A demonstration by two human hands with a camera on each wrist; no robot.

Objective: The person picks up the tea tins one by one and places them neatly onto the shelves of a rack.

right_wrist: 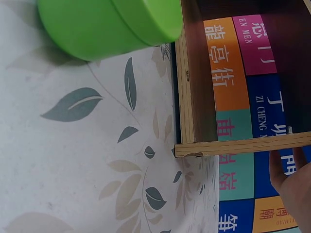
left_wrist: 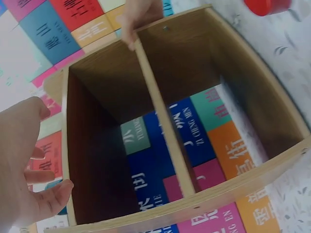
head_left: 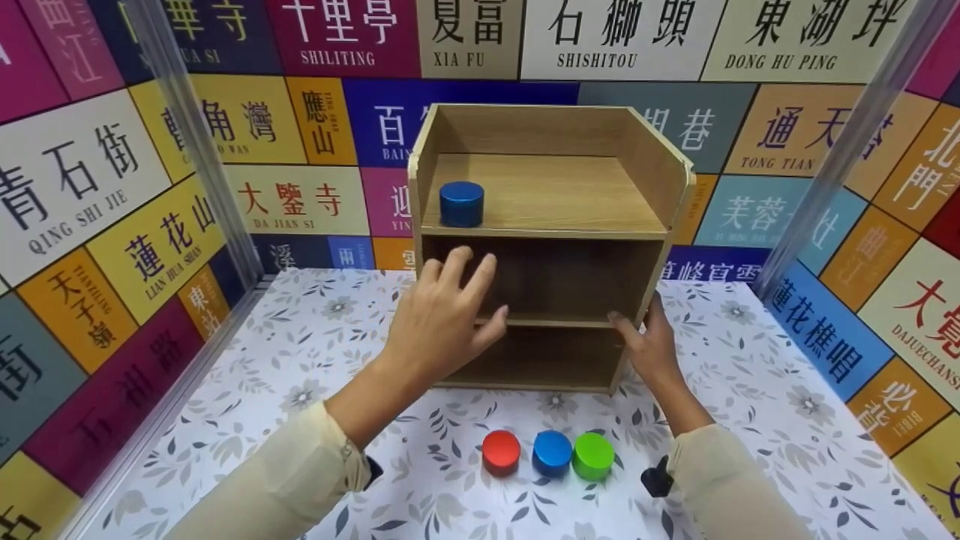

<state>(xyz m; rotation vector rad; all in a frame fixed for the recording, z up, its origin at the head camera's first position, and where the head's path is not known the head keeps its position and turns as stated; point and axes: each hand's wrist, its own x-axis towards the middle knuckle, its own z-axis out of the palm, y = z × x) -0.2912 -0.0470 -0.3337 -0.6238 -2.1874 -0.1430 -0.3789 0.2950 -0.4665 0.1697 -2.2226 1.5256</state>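
A small wooden shelf [head_left: 570, 195] stands upright on the table, with a tray-like top and two compartments below. On its top, at the front left, sits a blue round canister [head_left: 461, 204]. My left hand [head_left: 442, 315] hovers before the upper compartment, below that canister, its fingers spread and loosely bent around nothing. With my right hand [head_left: 654, 346] I grip the shelf's right side panel, thumb at the front by the middle board [left_wrist: 163, 111] and fingers on the outside. A red canister [head_left: 501, 453], another blue canister [head_left: 552, 453] and a green canister [head_left: 593, 456] stand in front.
A white tablecloth [head_left: 300, 457] with grey leaves and flowers covers the table. Colourful panels [head_left: 637, 37] with printed characters surround it on the back and both sides. Clear corner posts [head_left: 195, 135] rise at the back left and back right.
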